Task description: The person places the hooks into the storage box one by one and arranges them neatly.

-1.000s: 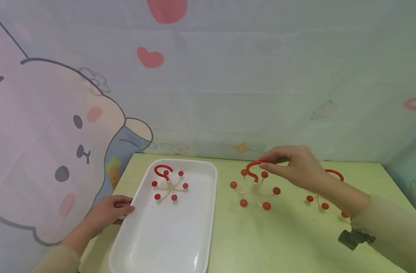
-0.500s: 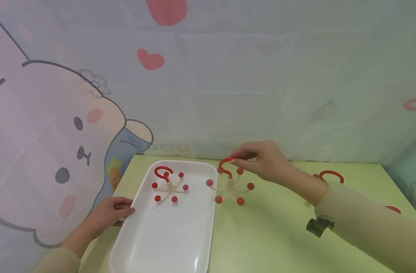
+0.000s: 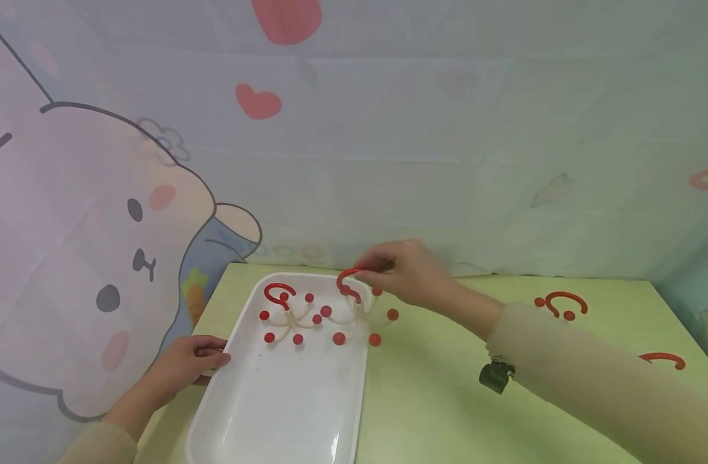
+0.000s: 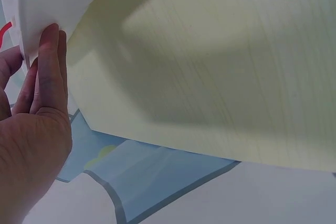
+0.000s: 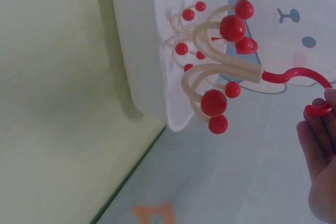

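Observation:
My right hand (image 3: 409, 274) pinches the red hook of a hook-topped hanger (image 3: 358, 310), whose cream curved arms end in red balls. It hangs over the right rim of the white tray (image 3: 290, 393). In the right wrist view the held hanger (image 5: 244, 71) is in front of the tray wall (image 5: 136, 40), with the fingers (image 5: 317, 135) at its hook end. A similar hanger (image 3: 290, 317) stands inside the tray's far part. At the tray's left side my left hand (image 3: 186, 362) holds the rim; the left wrist view has its fingers (image 4: 51, 72) against the tray's outer wall.
At the right of the pale green table (image 3: 435, 399) are more red hooks: one hanger (image 3: 565, 299) near the back and another hook (image 3: 664, 357) partly behind the right sleeve. A printed cloth (image 3: 423, 129) hangs behind the table's back edge.
My right hand has carried the hanger leftward from over the table to the tray's right rim. The hangers at right are less covered by my arm. My left hand stays on the tray.

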`<state>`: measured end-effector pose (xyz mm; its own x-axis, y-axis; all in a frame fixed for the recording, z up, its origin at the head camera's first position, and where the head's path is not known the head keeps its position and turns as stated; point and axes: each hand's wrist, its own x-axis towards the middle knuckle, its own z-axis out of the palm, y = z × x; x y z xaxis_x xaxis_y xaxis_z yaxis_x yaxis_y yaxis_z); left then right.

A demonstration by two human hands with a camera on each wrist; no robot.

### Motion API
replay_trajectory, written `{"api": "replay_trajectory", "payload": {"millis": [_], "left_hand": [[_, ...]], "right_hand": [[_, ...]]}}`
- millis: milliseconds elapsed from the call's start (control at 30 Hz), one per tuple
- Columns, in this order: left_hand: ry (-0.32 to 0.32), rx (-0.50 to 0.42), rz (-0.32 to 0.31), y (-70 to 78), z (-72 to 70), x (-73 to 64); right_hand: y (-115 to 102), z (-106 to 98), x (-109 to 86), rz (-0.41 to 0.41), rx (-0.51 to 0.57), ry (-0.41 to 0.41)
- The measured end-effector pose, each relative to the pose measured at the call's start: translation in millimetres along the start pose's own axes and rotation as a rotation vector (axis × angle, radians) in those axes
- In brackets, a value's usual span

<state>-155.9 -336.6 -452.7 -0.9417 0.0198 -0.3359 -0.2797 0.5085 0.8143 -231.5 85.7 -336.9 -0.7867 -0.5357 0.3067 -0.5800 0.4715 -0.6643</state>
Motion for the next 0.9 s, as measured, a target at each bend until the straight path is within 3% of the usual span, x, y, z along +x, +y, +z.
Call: {"api": "replay_trajectory", "payload": {"millis": [367,900], "left_hand": [[-0.007,-0.026,0.007,0.7,0.3,-0.8],[0.022,-0.001,-0.012,-3.9,1.8,3.5]], "right_hand": [[-4.4,30.3,23.1,-0.036,-0.055,-0.026],[5.2,67.5,33.7,-0.040,-0.082,-0.002]]}}
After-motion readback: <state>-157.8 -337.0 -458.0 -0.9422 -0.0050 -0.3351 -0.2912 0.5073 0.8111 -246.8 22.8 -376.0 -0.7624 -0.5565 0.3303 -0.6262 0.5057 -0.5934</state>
